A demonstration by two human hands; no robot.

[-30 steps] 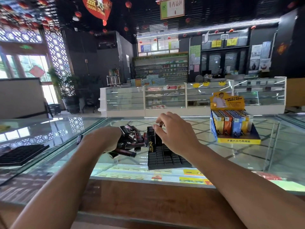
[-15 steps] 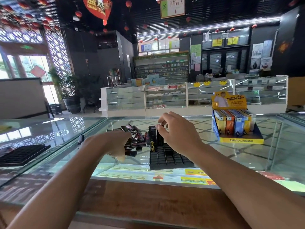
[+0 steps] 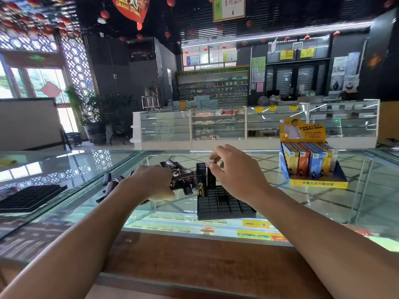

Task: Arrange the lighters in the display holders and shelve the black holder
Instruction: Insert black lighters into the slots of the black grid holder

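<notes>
The black holder (image 3: 224,205) sits on the glass counter (image 3: 323,212); most of its grid slots are unfilled. At its far-left corner the right hand (image 3: 235,178) pinches the top of one black lighter (image 3: 211,176) between thumb and fingertips. This lighter is upright with its long axis vertical, cap end up and base toward a slot. Whether the base is fully seated cannot be told. Just left of it, a short row of standing lighters (image 3: 201,180) occupies the holder's left edge.

Left of the holder, the left hand (image 3: 155,182) is curled round a bundle of loose lighters (image 3: 181,178). These lie flat, their long axes pointing several ways. A filled yellow display box (image 3: 311,160) stands well to the holder's right.

Probable faults:
- Tilted entry: the base catches a divider and jams.
- Side contact: the fingers topple the neighbouring row.
- Holder slip: no hand steadies it on the smooth glass.
- Bundle spill: the grip loosens and lighters roll away.
</notes>
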